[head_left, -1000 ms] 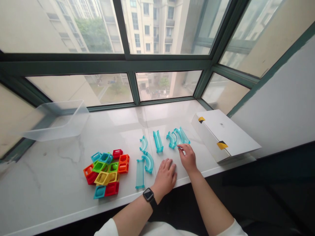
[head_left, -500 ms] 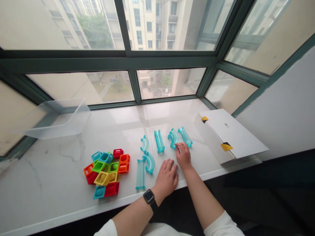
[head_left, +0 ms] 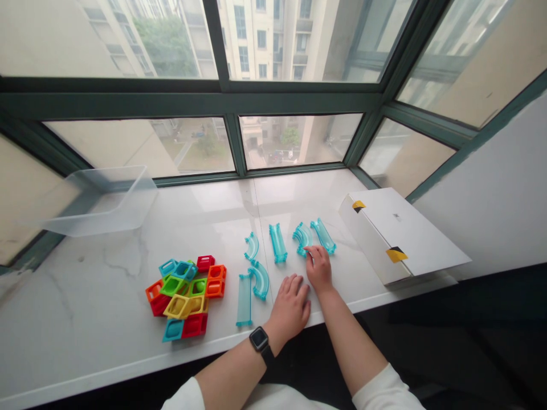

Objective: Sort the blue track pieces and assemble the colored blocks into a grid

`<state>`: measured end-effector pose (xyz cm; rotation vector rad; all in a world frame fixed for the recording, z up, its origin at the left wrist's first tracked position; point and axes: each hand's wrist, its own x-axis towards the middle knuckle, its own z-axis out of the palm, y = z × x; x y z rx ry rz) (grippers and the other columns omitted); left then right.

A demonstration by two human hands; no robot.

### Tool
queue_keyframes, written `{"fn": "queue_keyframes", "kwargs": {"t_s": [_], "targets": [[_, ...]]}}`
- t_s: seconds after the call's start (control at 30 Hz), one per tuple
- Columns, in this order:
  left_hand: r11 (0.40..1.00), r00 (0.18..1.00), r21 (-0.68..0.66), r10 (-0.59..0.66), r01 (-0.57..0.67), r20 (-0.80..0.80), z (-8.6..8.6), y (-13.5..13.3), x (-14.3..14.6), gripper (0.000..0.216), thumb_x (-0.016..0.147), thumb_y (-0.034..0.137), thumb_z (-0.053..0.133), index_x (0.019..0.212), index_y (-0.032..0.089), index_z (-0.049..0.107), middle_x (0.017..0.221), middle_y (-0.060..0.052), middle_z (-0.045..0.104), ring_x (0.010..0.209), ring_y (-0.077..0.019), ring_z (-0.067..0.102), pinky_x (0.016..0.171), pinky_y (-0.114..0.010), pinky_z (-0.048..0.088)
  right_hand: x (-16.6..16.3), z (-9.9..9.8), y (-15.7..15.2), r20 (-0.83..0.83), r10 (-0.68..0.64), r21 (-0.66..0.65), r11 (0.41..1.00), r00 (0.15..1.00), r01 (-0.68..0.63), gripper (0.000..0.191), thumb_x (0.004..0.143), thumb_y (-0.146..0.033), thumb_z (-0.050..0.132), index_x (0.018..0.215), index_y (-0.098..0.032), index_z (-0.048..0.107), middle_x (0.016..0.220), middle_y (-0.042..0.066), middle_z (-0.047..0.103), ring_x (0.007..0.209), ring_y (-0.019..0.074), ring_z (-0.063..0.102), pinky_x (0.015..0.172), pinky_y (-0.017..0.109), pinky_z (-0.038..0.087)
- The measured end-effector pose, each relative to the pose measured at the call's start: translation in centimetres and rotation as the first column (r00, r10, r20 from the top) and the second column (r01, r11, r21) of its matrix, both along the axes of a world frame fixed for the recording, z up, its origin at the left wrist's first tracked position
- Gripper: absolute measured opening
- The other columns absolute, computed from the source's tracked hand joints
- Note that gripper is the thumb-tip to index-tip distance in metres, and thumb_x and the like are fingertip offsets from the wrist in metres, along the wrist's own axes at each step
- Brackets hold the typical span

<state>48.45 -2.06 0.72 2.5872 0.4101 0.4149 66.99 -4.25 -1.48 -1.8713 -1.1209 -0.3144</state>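
Observation:
My left hand (head_left: 289,307) lies palm down on the counter's front part, fingers stretched out and holding nothing. My right hand (head_left: 318,266) has its thumb and fingertips closed at the near end of a curved translucent blue track piece (head_left: 304,234), which rests on the counter. Just right of that piece is a straight blue track piece (head_left: 325,236). Another straight piece (head_left: 278,244) lies to its left. Further left are a small curved piece (head_left: 253,247), a larger curved piece (head_left: 260,281) and a long flat blue piece (head_left: 244,300).
Coloured plastic blocks (head_left: 188,299) are heaped on the left of the white counter (head_left: 106,319). A clear plastic bin (head_left: 106,219) stands at the back left. To the right lies a white box (head_left: 405,233) with yellow-black tabs. Windows (head_left: 299,142) border the back.
The camera view has shifted slightly. Both hands and the track pieces keep nearly the same places.

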Motion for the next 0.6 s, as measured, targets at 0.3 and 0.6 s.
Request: {"fn": "queue_keyframes", "kwargs": {"t_s": [0.3,0.6], "targets": [[1.0,1.0,-0.004,-0.003,0.003,-0.002,0.0,0.0,-0.04,0.041,0.094,0.023,0.058,0.135,0.021,0.058,0.153,-0.015,0.052,0.148,-0.0368,0.042,0.126,-0.061,0.034,0.01,-0.03,-0.05,0.003,0.018,-0.006,1.0,1.0,-0.018,0.029,0.105,-0.019,0.046,0.115,-0.025,0.072,0.103,0.009,0.065,0.104,0.0265,0.06,0.097,0.044,0.052],[1.0,1.0,0.001,-0.002,0.002,0.012,0.01,0.01,-0.04,0.04,0.094,0.023,0.058,0.134,0.021,0.059,0.152,-0.015,0.053,0.147,-0.0364,0.043,0.125,-0.061,0.035,-0.04,-0.13,-0.07,-0.022,0.012,-0.004,1.0,1.0,-0.012,0.029,0.104,-0.02,0.047,0.116,-0.025,0.073,0.104,0.01,0.064,0.103,0.027,0.061,0.097,0.045,0.052]]}}
